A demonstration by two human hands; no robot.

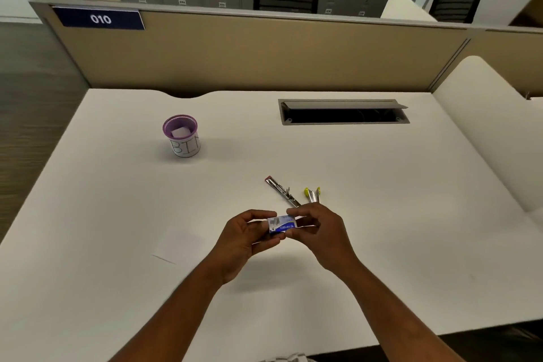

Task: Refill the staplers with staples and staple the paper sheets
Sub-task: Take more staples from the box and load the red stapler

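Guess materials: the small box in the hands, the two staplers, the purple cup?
Staple box, held by left hand and right hand: likely printed card, blue and white graphics, folded edges.
Open stapler: shiny bare metal, reddish end probably plastic.
Yellow stapler: yellow caps look plastic, bright metal between.
Purple cup: mesh-like rim, metal or plastic unclear; white paper wrap lettered by hand.

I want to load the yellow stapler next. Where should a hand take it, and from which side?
Judging by its pose, grip the yellow stapler across its long sides near the middle, coming from above. It lies on the desk, apart from the opened stapler to its left, so the fingers fit.
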